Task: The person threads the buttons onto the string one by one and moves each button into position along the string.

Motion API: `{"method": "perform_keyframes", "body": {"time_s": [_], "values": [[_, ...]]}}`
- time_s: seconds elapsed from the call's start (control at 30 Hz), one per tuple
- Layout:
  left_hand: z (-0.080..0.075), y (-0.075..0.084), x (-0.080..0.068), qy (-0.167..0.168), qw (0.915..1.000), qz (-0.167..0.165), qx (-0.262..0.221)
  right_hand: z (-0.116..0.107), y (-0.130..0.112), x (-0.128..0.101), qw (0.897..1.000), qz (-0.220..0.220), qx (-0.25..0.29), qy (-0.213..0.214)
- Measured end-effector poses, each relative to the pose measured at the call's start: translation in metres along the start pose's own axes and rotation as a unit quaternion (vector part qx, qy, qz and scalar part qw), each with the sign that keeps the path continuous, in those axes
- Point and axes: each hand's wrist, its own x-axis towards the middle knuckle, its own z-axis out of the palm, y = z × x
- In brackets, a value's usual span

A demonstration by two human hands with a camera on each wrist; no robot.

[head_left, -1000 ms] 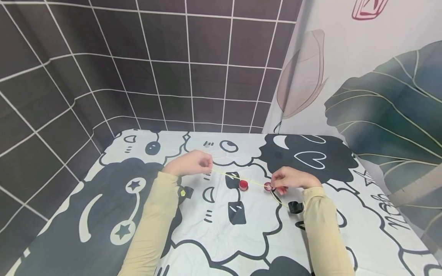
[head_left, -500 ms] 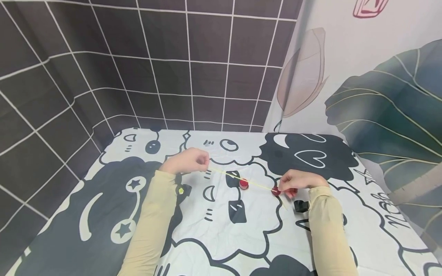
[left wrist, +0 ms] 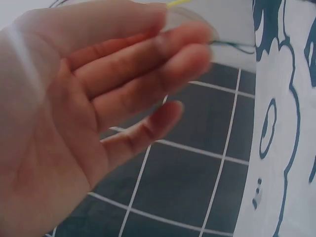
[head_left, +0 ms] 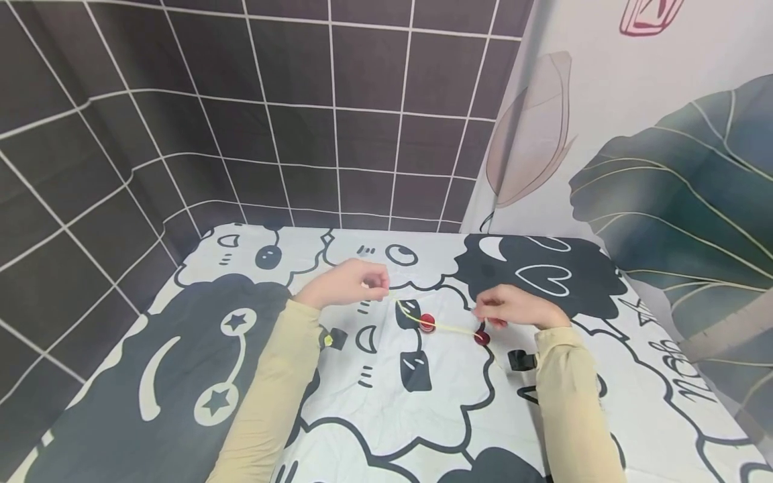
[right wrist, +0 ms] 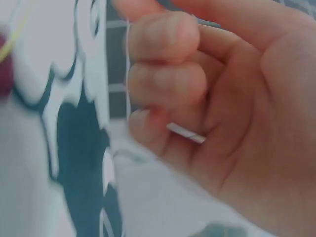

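Note:
My left hand [head_left: 353,282] pinches one end of a yellow string [head_left: 401,312] between thumb and index finger. The other fingers spread half bent in the left wrist view, where the string [left wrist: 178,3] pokes out at the top. Rightward the string sags over one red round piece [head_left: 427,323] and reaches a second, darker red round piece [head_left: 482,337], with a faint tail beyond. Just above that second piece is my right hand [head_left: 513,306], fingers loosely bent and apart from the string. The right wrist view has a blurred dark red piece [right wrist: 5,71] at its left edge.
A white cloth [head_left: 362,429] with black cartoon sheep covers the table. Behind stand a dark curtain [head_left: 290,134] with white grid lines and, at the right, a pale curtain [head_left: 543,27] with leaf prints. Black wrist cameras [head_left: 521,360] sit under both forearms.
The string was taut and now sags. My left hand has moved right. My right hand first slid right with the darker red piece, then let it go and lifted up and left.

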Motion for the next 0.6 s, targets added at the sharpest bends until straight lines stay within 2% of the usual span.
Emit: {"method": "perform_keyframes", "body": {"time_s": [0.17,0.3,0.4,0.6], "values": [[0.006,0.006,0.005,0.011,0.9998,0.018,-0.004,0.009,-0.030,0.016,0.994,-0.045,-0.023,0.097],[0.009,0.011,0.007,0.020,0.9993,0.028,-0.017,0.022,-0.052,0.027,0.986,-0.068,-0.026,0.152],[0.013,0.014,0.009,0.031,0.9987,0.037,-0.015,0.031,-0.062,0.035,0.982,-0.089,-0.014,0.166],[0.020,0.019,0.015,0.059,0.9965,0.060,0.005,0.044,-0.071,0.044,0.981,-0.105,0.021,0.162]]}}
